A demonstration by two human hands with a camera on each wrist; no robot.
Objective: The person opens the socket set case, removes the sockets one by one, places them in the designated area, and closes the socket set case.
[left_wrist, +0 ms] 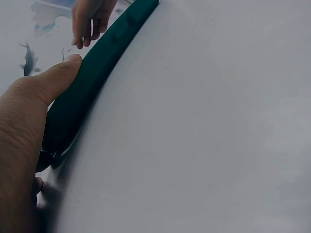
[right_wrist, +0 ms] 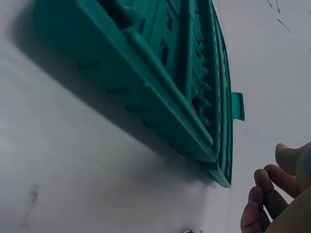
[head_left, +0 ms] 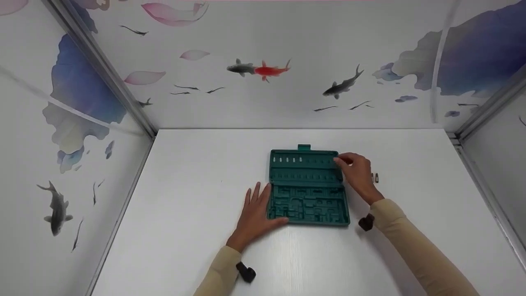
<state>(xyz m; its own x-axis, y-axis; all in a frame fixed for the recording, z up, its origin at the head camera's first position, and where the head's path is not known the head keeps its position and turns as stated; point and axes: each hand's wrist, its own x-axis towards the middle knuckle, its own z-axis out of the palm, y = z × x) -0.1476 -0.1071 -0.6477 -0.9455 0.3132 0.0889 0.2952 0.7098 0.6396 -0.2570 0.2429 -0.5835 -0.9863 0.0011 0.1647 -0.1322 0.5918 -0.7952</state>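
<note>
Head view: slotted green case (head_left: 306,183) unfolded, left hand (head_left: 255,214) splayed alongside; I cannot tell if the right hand (head_left: 358,172) pinches anything.

Head view looks down from above; close wrist views share the green case (head_left: 306,185).

You're working in a booth-like enclosure (head_left: 263,111): white tabletop (head_left: 185,230), metal corner framing (head_left: 102,65), wall panels (head_left: 312,37) printed with fish (head_left: 271,71) and petals (head_left: 144,77).
</note>
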